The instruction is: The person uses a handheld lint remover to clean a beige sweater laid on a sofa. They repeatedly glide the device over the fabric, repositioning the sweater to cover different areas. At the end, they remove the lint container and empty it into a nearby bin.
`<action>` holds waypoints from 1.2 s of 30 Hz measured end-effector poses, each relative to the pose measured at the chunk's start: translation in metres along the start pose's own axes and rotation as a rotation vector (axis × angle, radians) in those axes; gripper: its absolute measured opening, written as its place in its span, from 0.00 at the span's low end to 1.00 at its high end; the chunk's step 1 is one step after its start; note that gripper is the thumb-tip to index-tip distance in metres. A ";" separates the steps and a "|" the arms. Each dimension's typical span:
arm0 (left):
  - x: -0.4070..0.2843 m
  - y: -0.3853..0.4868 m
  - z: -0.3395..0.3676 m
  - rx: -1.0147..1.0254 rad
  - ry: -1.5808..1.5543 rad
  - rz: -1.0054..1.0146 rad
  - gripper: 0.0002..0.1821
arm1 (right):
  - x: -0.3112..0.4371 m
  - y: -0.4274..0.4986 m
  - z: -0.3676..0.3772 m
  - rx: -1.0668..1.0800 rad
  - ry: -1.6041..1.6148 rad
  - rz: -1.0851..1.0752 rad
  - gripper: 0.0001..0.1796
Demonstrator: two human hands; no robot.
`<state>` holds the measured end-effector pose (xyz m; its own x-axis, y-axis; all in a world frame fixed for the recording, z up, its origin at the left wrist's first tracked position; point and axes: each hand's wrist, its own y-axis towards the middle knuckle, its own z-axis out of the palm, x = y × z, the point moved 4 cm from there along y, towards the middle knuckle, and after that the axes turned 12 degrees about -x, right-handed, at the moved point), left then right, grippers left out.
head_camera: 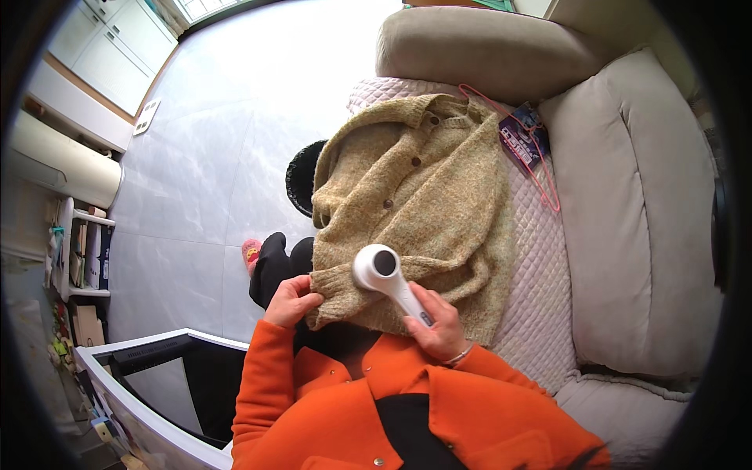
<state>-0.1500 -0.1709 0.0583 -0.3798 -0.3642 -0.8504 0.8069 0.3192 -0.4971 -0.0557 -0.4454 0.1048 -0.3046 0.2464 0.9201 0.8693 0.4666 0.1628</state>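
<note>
A tan knitted cardigan (pixel 411 194) with dark buttons lies spread over the sofa's quilted cover and reaches my lap. My left hand (pixel 292 301) pinches the edge of its ribbed cuff between thumb and fingers. In my right hand (pixel 436 322) is the handle of a white electric fabric shaver (pixel 376 267), gripped between thumb and fingers. The shaver's round head rests on the sleeve just above the cuff, to the right of my left hand; its underside is hidden.
A pink clothes hanger (pixel 555 197) and a dark printed package (pixel 523 138) lie on the quilted cover (pixel 543 264) beside the grey backrest cushion (pixel 637 217). A black fuzzy-rimmed bin (pixel 302 179) stands left of the cardigan. At lower left is a white-edged table (pixel 141 343).
</note>
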 end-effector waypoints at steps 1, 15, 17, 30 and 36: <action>-0.002 -0.001 0.000 0.004 0.013 -0.015 0.17 | 0.005 0.004 0.010 0.021 0.055 -0.009 0.33; 0.003 0.004 -0.002 0.028 0.062 -0.066 0.18 | -0.007 0.014 0.005 -0.097 -0.021 -0.013 0.31; 0.005 0.005 -0.002 0.048 0.069 -0.084 0.19 | -0.002 0.014 0.011 -0.037 0.004 0.032 0.31; -0.012 -0.002 0.026 -0.482 0.625 0.656 0.13 | 0.018 0.030 0.028 -0.046 0.187 0.029 0.31; -0.023 -0.010 0.044 -0.614 0.986 0.724 0.07 | 0.044 0.028 0.021 -0.005 0.104 -0.153 0.32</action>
<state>-0.1294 -0.2040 0.0900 -0.3326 0.7347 -0.5912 0.7306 0.5972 0.3310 -0.0525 -0.4036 0.1428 -0.3914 0.0837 0.9164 0.8181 0.4875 0.3049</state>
